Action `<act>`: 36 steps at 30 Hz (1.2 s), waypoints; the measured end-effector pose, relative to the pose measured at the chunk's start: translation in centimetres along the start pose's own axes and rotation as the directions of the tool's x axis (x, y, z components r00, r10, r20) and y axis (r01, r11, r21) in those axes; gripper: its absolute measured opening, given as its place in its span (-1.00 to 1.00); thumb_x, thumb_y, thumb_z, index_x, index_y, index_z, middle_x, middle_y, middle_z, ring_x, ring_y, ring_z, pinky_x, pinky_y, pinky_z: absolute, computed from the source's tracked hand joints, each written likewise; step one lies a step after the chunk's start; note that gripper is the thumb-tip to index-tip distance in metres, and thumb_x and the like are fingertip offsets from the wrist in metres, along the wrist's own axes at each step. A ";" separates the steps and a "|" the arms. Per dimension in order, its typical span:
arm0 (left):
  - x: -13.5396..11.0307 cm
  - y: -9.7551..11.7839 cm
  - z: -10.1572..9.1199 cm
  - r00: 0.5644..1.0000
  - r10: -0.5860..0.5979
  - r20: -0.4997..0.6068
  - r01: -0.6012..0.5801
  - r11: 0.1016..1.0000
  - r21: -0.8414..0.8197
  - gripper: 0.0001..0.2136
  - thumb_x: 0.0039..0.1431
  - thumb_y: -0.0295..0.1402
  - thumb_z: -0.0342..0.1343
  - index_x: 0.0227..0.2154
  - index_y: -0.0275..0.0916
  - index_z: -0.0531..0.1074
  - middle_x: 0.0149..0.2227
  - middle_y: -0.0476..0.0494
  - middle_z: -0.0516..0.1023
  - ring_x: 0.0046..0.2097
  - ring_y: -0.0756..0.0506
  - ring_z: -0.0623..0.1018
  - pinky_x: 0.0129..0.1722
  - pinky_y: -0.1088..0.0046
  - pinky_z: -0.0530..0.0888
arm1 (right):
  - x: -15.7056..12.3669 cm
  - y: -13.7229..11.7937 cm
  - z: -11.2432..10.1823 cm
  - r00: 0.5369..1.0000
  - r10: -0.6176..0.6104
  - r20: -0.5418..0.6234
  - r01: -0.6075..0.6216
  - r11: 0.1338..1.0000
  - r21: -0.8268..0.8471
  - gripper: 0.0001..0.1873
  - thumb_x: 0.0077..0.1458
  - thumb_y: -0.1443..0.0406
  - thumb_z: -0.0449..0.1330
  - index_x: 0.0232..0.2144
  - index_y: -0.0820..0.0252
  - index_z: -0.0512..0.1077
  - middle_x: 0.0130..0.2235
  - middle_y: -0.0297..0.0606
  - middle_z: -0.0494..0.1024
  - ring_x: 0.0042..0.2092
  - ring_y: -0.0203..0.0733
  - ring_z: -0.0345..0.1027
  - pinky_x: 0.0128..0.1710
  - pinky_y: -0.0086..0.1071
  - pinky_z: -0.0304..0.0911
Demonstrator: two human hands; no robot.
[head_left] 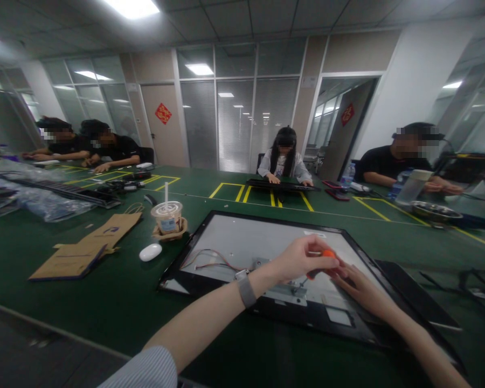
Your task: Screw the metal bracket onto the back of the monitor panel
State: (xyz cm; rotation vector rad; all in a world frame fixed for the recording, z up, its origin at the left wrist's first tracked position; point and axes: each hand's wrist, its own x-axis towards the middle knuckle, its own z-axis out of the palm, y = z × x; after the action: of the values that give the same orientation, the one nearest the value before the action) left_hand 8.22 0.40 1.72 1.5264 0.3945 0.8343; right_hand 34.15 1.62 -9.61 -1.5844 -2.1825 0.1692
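Note:
My left hand [313,260], with a grey watch band on its wrist, is closed around the orange handle of a screwdriver [328,254]. The screwdriver slants, its shaft reaching down to the left toward a metal bracket [297,294]. That bracket sits on the grey back of a black-framed display panel [242,237] lying flat. My right hand [358,288] lies low over the panel's right part with fingers stretched out. Its fingertips are close to the handle; whether they touch it I cannot tell. Thin wires [214,258] run across the panel's left side.
Left of the panel are a drink cup [167,215] with a straw, a white mouse [150,252] and a brown paper bag [84,245]. A dark flat slab [418,293] lies to the right. Several people sit around the green table [117,302].

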 end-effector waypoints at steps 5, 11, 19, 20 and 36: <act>0.1 0.0 -0.3 1.000 0.010 -0.026 -0.013 0.991 -0.132 -0.56 -0.17 -0.19 0.36 -0.31 -0.26 0.27 -0.50 0.07 0.41 -0.53 0.08 0.36 -0.50 0.52 0.28 | 0.0 -0.2 -0.1 1.000 -0.005 -0.006 0.005 1.000 -0.013 -0.40 0.12 -0.09 -0.03 0.07 0.07 0.38 0.19 -0.14 0.33 0.21 0.05 0.15 0.22 0.01 0.00; 0.6 0.4 -0.7 0.988 -0.087 0.126 0.121 0.949 -0.291 -0.66 0.26 -0.19 -0.11 -0.37 -0.35 0.44 -0.55 0.01 0.24 -0.52 0.07 0.24 -0.52 0.51 0.16 | 0.0 -0.1 0.0 1.000 0.009 0.011 -0.009 1.000 -0.007 -0.39 0.12 -0.09 -0.03 0.08 0.07 0.37 0.19 -0.15 0.32 0.24 0.03 0.10 0.25 0.01 -0.08; 0.4 0.3 -1.5 0.985 -0.058 0.160 0.095 0.966 -0.239 -0.69 0.03 -0.16 0.22 -0.32 -0.34 0.44 -0.40 -0.07 0.44 -0.40 0.05 0.42 -0.37 0.48 0.31 | 0.0 0.5 0.2 1.000 -0.010 0.003 0.010 1.000 0.002 -0.39 0.12 -0.09 -0.01 0.10 0.05 0.36 0.21 -0.17 0.28 0.24 0.03 0.08 0.25 0.01 -0.08; 0.4 0.3 -1.6 0.987 -0.058 0.152 0.090 0.972 -0.217 -0.66 -0.02 -0.15 0.26 -0.32 -0.34 0.43 -0.41 -0.07 0.46 -0.40 0.04 0.43 -0.38 0.48 0.31 | 0.0 0.4 0.1 1.000 -0.011 0.004 0.011 1.000 0.004 -0.39 0.12 -0.09 -0.01 0.10 0.06 0.36 0.22 -0.16 0.28 0.24 0.03 0.08 0.25 0.01 -0.08; 0.4 0.1 -1.7 0.994 0.039 -0.105 -0.038 0.999 0.009 -0.55 -0.34 -0.20 0.42 -0.53 -0.28 0.24 -0.54 0.13 0.33 -0.54 0.14 0.31 -0.50 0.56 0.26 | 0.1 -0.5 -0.4 1.000 0.018 0.025 -0.017 0.998 -0.056 -0.39 0.12 -0.08 -0.04 0.09 0.07 0.37 0.20 -0.15 0.30 0.22 0.12 0.12 0.21 0.04 0.02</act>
State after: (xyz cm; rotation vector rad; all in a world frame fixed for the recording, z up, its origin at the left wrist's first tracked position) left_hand 7.24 1.87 1.84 1.5043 0.4471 0.9471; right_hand 33.89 1.45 -9.08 -1.6405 -2.2110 0.1355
